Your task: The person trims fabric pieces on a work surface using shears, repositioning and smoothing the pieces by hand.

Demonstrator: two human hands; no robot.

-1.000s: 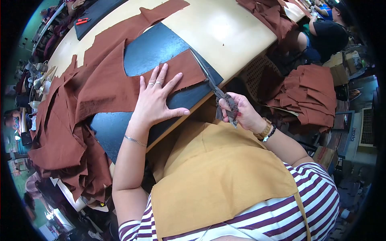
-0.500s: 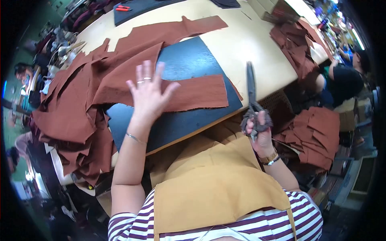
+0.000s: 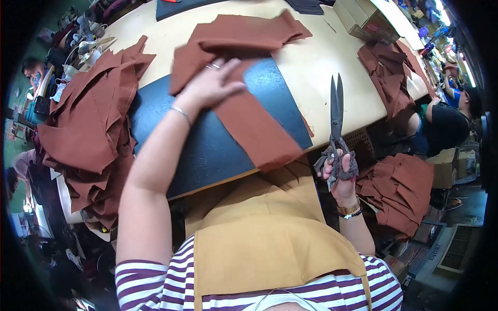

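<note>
A reddish-brown cloth piece [image 3: 259, 127] lies bent across a dark blue board [image 3: 155, 150], one strip reaching the board's near edge. My left hand [image 3: 212, 85] rests on the cloth near its bend, thumb and forefinger apart; its other fingertips are partly hidden and blurred. In my right hand [image 3: 337, 173] is a pair of scissors [image 3: 336, 111], held upright right of the board with the blades slightly parted. Grey rag wraps the scissors' handles, and my fingers close around them.
Brown cloth pieces [image 3: 88, 119] are heaped at the table's left. A folded stack [image 3: 397, 192] sits low at right, and another pile [image 3: 386, 78] lies near a cardboard box [image 3: 363, 20]. A person [image 3: 441, 122] sits at the right. The pale tabletop [image 3: 316, 67] extends beyond the board.
The cloth piece under my left hand has come away from the left heap and turned, its strip now pointing toward me. The scissors' blades have parted slightly.
</note>
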